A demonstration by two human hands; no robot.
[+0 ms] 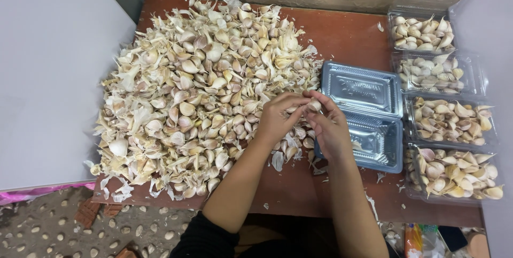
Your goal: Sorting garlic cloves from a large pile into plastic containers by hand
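Two hands (304, 116) pinch one clove (314, 106); four filled trays (448, 121), one empty (368, 116).

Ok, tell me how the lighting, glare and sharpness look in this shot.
Head view: soft, even light, with faint shadows under the left hand and right hand; glare on the open clear tray; garlic pile sharp in the middle; white panels at both sides look bright and flat; straight edges bow slightly.

A pile of garlic cloves (203, 92) lies on the left part of the table (347, 33). Right of it sits an open empty clamshell tray (368, 113). Four filled trays (443, 113) line the right edge, front to back.
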